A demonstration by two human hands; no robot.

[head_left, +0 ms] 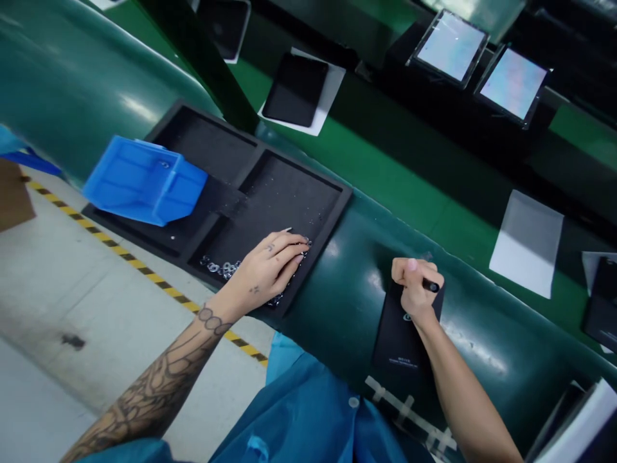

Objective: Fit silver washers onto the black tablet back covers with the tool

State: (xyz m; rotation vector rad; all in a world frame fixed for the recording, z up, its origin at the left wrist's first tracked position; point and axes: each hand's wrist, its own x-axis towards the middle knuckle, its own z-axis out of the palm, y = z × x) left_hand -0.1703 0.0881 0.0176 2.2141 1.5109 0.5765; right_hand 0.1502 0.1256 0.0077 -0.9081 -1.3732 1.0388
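My left hand reaches palm down into the right part of a black divided tray. Its fingers are stretched out, with the tips on small shiny metal rings heaped along the tray's near and right edges. Whether a ring is between the fingertips is hard to see. My right hand is closed in a fist around a black cylindrical tool, whose end sticks out beside the thumb. Beneath that fist lies a black flat rectangular item with pale printing; the tool's lower end is hidden.
A blue plastic bin sits on the tray's left part. Beyond a green post lie a dark tablet-like panel, two lit screens and a white sheet. Strips of tape mark the table's near edge.
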